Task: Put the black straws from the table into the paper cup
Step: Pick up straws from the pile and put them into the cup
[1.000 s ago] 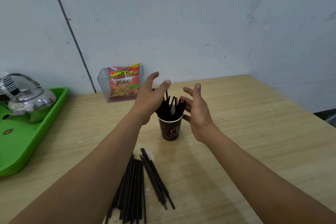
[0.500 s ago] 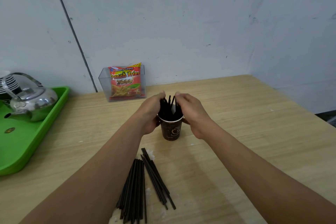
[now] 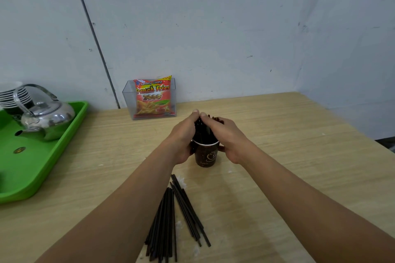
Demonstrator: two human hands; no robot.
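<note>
A dark brown paper cup (image 3: 205,155) stands upright in the middle of the wooden table (image 3: 299,156). Several black straws (image 3: 202,129) stand in it. My left hand (image 3: 184,134) and my right hand (image 3: 226,136) close around the bunch from both sides above the rim, fingertips meeting at the top, so most of the straw tops are hidden. A loose pile of several black straws (image 3: 173,218) lies flat on the table in front of the cup, between my forearms.
A green tray (image 3: 42,156) at the left holds a metal kettle (image 3: 46,118) and stacked white dishes (image 3: 12,94). A clear plastic box with a red French fries packet (image 3: 152,97) stands against the wall behind the cup.
Both hands came in from open, apart positions beside the cup and now clasp the straws in it. The fingertips have risen and closed over the straw tops.
</note>
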